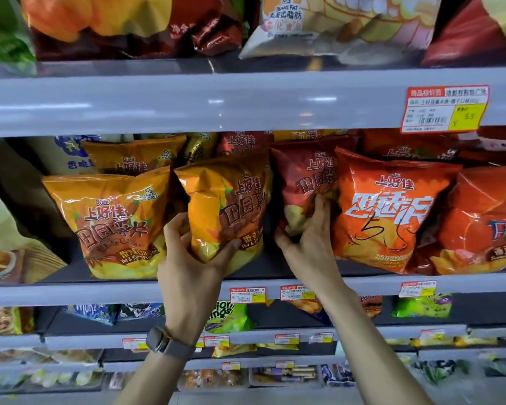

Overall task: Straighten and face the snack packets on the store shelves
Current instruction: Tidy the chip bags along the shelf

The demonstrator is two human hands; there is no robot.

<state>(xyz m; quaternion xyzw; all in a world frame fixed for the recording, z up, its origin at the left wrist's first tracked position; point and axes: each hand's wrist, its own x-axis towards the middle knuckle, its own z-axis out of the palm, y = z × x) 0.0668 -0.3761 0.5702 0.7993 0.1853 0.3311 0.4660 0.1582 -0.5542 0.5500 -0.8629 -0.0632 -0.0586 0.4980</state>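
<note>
Facing is mid-step on the grey metal shelf (100, 292): left grip (193, 258) is clamped on the tilted glossy orange crisp packet (225, 206), right grip (310, 238) on the dark red foil packet (301, 182). Next, I judge, both need turning square and upright.

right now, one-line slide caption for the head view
Left hand grips an orange chip bag, right hand a red bag, on a shelf.

price label (444, 108): red-yellow, top right | wristwatch (158, 339): grey band
</note>
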